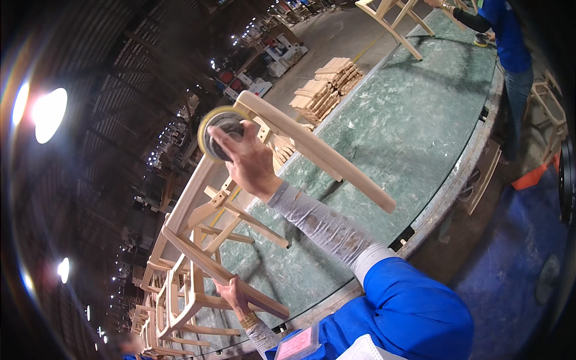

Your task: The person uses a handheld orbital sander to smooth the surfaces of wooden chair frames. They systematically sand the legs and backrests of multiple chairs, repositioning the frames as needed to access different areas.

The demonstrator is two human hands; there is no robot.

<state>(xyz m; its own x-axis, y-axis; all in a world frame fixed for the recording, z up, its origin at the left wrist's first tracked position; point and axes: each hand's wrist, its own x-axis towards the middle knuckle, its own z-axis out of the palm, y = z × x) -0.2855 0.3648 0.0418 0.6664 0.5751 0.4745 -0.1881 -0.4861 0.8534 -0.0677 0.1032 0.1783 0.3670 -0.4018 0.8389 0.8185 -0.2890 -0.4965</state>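
Observation:
My right hand (pixel 252 165) wraps over a round sander (pixel 210 133) with a yellow rim. The sander's disc sits against the upper corner of a pale wooden chair frame (pixel 306 144), where a long rail meets a leg. Lower down, my left hand (pixel 231 296) grips another leg (pixel 225 273) of this frame, its fingers partly hidden behind the wood. The frame is tilted on a green-topped workbench (pixel 390 144). Grey sleeves cover both my forearms.
Several more wooden chair frames (pixel 180 300) line up at the lower left. Stacked wooden pieces (pixel 324 90) stand beyond the bench. A co-worker in blue (pixel 510 42) is at the far right end, beside another chair frame (pixel 399 21). Bright lamps (pixel 51 114) hang at left.

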